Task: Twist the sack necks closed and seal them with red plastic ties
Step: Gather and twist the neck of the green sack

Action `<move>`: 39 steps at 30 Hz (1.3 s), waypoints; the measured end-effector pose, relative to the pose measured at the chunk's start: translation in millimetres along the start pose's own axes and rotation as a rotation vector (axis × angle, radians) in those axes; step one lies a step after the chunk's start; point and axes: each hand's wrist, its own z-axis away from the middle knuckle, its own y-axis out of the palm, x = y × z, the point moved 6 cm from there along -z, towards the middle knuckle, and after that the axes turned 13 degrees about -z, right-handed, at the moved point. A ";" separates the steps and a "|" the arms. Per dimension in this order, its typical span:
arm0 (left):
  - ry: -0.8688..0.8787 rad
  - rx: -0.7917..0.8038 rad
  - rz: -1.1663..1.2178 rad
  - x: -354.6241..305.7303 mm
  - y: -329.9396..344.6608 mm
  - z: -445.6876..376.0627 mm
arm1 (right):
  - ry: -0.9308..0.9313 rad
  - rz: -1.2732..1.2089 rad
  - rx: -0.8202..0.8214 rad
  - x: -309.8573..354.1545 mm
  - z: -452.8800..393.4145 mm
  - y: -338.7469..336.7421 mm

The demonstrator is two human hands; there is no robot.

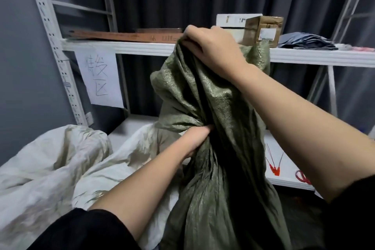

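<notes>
Gathering the neck is the step in hand: left of the green sack (pixel 213 107) lie pale sacks (pixel 60 158), untied. The left hand (pixel 194 140), its grip clamped on the sack's waist, should hold firm while the right hand (pixel 211 48), clenched on the sack's top edge, winds tightly. Right of the sack, on the lower shelf (pixel 288 172), wait the red plastic ties (pixel 274 166).

Person, head-camera view: two arms enter from the near edge.
Left hand (pixel 197 141): bare, no glove, ring or watch visible.
Right hand (pixel 211 50): bare, likewise unadorned.
Forearms: both bare from wrist to near the elbow.
Sleeves: black fabric, plain, no visible markings, pushed up to the elbows, at near left and near right.
</notes>
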 end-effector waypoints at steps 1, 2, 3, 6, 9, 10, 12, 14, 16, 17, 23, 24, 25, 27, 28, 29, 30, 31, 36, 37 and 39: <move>0.003 0.029 -0.030 3.1 -0.2 -1.5 | -0.027 0.019 -0.019 0.4 -0.1 -1.1; -0.006 0.075 -0.068 6.7 -1.0 -2.0 | -0.041 0.037 -0.037 -2.0 0.4 -2.7; -0.028 0.139 -0.090 8.9 0.3 0.4 | -0.040 0.054 -0.056 -6.5 1.3 -4.7; -0.043 0.250 -0.176 11.0 9.3 9.2 | -0.008 0.103 -0.049 -19.4 6.6 -3.5; -0.009 0.028 -0.199 8.8 -2.5 10.6 | 0.107 0.104 0.054 -29.6 8.9 4.0; -0.018 -0.038 -0.166 10.9 -7.2 5.4 | 0.156 0.089 0.070 -32.5 9.4 3.7; -0.070 -0.117 -0.090 15.4 -16.5 -0.7 | 0.290 0.007 0.096 -41.6 12.3 -0.2; -0.089 -0.167 0.008 19.7 -25.9 -4.1 | 0.496 -0.139 0.207 -57.0 23.2 -5.5; -0.097 -0.234 0.079 25.4 -37.0 -6.1 | 0.708 -0.233 0.392 -77.4 40.5 -8.0; -0.103 -0.256 0.099 29.3 -41.3 -7.4 | 0.789 -0.271 0.491 -87.0 50.3 -8.7; -0.158 -0.253 0.228 35.3 -45.8 -13.9 | 0.991 -0.604 0.952 -103.2 103.9 14.7; -0.157 -0.243 0.235 33.4 -44.8 -14.5 | 0.987 -0.559 0.985 -104.9 112.2 20.2; -0.158 -0.236 0.231 31.8 -43.7 -14.2 | 0.957 -0.495 0.997 -105.0 117.0 24.5; -0.161 -0.209 0.210 29.5 -42.1 -13.0 | 0.871 -0.381 0.903 -105.8 113.3 23.9; -0.150 -0.169 0.187 28.4 -40.2 -12.4 | 0.846 -0.388 0.820 -104.1 107.4 19.7; -0.125 -0.102 0.147 25.3 -37.5 -10.9 | 0.826 -0.400 0.735 -101.5 99.0 13.5; -0.091 -0.012 0.084 21.0 -33.1 -10.4 | 0.791 -0.399 0.650 -97.7 89.0 8.2; -0.062 0.090 0.007 16.7 -27.2 -7.8 | 0.741 -0.373 0.566 -95.0 77.4 3.8; -0.025 0.069 -0.104 1.8 -1.9 -11.2 | 0.491 -0.299 0.297 -58.7 30.1 15.7; -0.022 0.004 -0.021 1.2 0.2 -14.4 | 0.459 -0.331 0.272 -48.1 26.4 20.6; -0.012 -0.026 0.141 -0.6 5.3 -17.2 | 0.424 -0.377 0.241 -35.6 24.0 28.1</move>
